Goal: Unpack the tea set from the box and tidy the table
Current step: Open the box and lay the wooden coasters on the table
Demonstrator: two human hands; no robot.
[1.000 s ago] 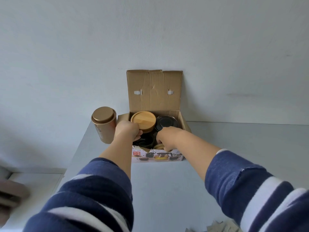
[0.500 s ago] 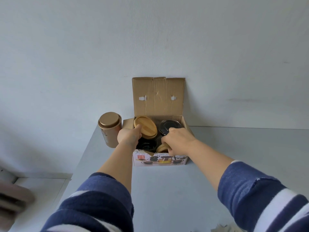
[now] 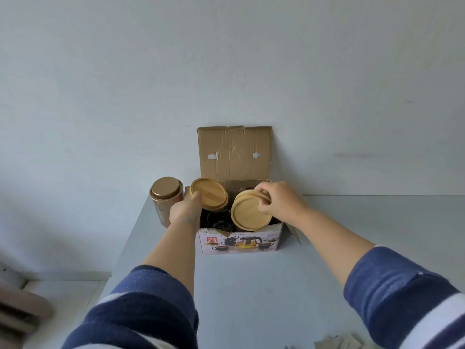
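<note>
Grips (image 3: 185,210) (image 3: 278,200) holding seemingly tilted coasters (image 3: 209,192).

Grey table (image 3: 251,293), open cardboard box (image 3: 239,241), gold tin (image 3: 164,205) beside it

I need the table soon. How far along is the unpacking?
Early. The box is open and a gold tin stands beside it. The left hand and right hand each lift wooden discs. Glassware remains inside; paper scraps need clearing.
</note>
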